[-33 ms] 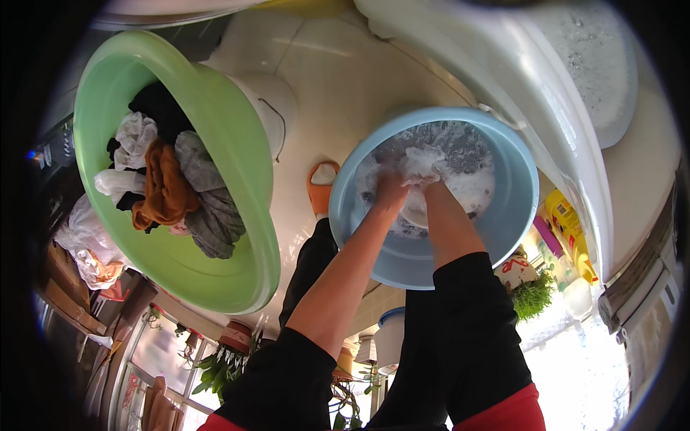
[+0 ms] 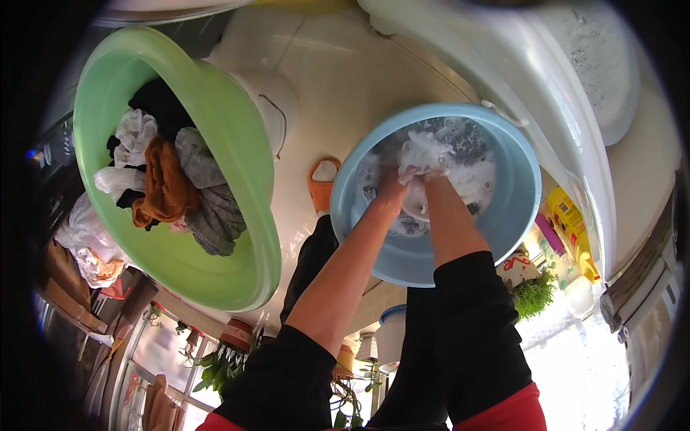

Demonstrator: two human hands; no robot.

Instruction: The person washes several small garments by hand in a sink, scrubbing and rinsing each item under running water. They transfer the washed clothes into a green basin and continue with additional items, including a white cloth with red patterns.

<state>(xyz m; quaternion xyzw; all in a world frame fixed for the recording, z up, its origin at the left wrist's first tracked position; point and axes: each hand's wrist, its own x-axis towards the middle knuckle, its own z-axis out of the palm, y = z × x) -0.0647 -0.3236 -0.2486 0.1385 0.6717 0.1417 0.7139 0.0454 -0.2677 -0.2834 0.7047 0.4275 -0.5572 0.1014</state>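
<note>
Both my hands are in a blue basin (image 2: 522,194) of foamy water. Between them is a wet, crumpled white cloth (image 2: 425,149), covered in suds and partly under the surface. My left hand (image 2: 394,184) grips its near left side, with the fingers partly hidden by cloth and foam. Close beside it, almost touching, my right hand (image 2: 434,177) is closed on the near right side of the same cloth. A small pale round shape shows under the foam just below my hands.
A large light green tub (image 2: 183,276) at the left holds black, white, orange-brown and grey clothes (image 2: 167,179). Behind it stands a white bucket (image 2: 269,108). A white bathtub-like rim (image 2: 568,93) curves along the right, near yellow bottles (image 2: 570,223) and a potted plant (image 2: 533,296).
The white cloth bulges farther toward the far side of the basin and shows more above the water. My hands have shifted very slightly, still together on the cloth.
</note>
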